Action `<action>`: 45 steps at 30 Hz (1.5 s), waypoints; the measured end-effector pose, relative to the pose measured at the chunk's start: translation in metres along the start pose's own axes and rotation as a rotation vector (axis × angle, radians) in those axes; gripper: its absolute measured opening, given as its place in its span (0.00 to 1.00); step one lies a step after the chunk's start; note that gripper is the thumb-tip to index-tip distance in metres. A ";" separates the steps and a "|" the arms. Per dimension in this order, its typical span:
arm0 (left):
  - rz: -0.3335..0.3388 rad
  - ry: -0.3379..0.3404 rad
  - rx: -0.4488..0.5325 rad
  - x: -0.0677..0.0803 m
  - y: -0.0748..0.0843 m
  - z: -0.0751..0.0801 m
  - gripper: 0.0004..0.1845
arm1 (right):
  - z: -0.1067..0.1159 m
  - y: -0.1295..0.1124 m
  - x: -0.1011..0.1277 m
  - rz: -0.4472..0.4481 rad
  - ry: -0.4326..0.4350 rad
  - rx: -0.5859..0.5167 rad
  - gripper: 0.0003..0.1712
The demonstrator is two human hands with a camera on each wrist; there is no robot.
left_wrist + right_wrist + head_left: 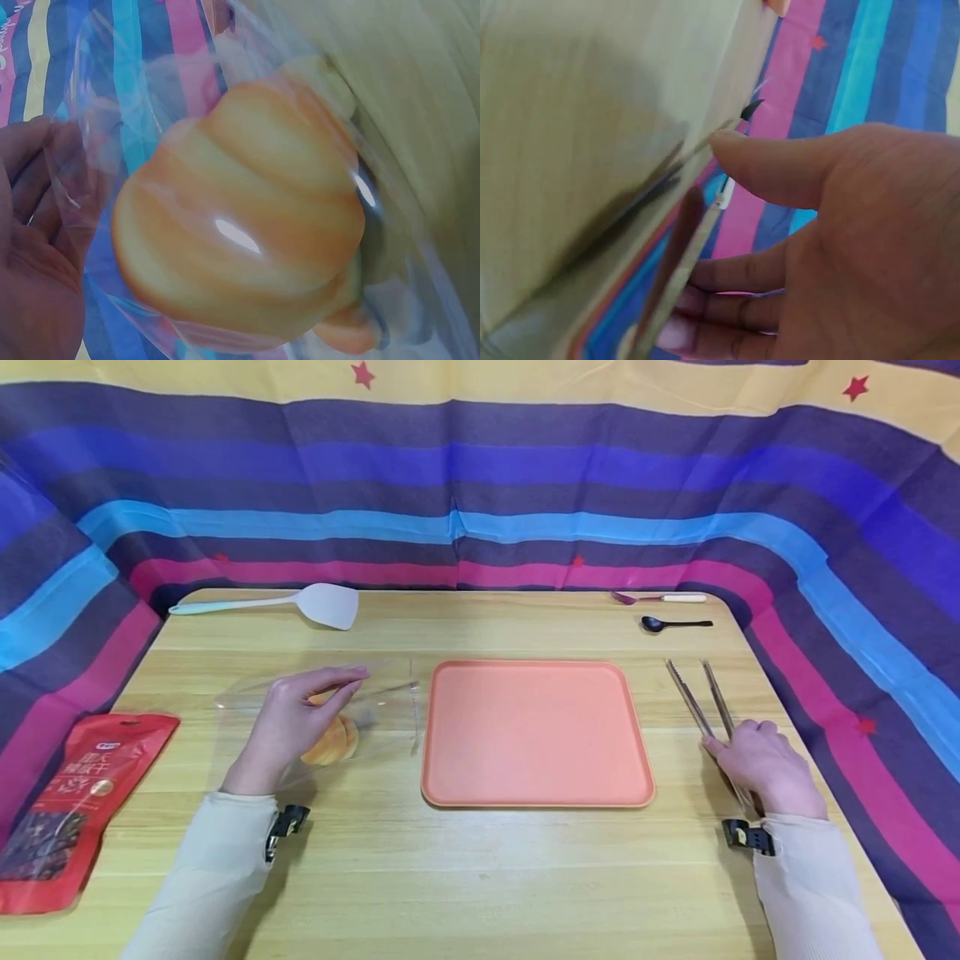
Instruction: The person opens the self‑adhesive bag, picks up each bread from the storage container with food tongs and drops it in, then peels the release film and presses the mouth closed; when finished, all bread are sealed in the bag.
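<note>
On the left of the table my left hand pinches the upper side of a clear plastic bag. Inside it lies golden-brown bread, partly hidden by the hand in the head view. Up close in the left wrist view, the bread shows rounded ridges under the shiny film, with the fingers at the bag's edge. At the right, my right hand holds metal tongs by their arms, with the tips apart and pointing away. The right wrist view shows thumb and fingers on opposite sides of the tongs.
Between the hands lies a pink tray. A white spatula rests at the back left. A fork and a black spoon lie back right. A red snack pouch sits at the left edge. Striped cloth surrounds the table.
</note>
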State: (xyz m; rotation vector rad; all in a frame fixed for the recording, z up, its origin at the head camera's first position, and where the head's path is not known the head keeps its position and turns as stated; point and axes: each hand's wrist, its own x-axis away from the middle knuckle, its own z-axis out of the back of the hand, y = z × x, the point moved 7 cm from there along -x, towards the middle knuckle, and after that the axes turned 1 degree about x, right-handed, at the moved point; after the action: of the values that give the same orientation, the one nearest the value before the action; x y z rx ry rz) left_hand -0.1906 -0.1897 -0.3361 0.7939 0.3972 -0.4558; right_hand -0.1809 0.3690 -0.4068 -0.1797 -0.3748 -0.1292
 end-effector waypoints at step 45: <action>-0.094 0.104 -0.021 0.002 0.004 0.006 0.16 | -0.038 -0.319 0.047 0.772 -0.049 -0.596 0.12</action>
State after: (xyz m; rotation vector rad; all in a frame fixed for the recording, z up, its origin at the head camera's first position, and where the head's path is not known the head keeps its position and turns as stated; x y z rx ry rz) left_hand -0.1857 -0.1922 -0.3312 0.7830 0.5372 -0.4979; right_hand -0.1751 0.0455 -0.3762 -0.9009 -0.2858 0.5344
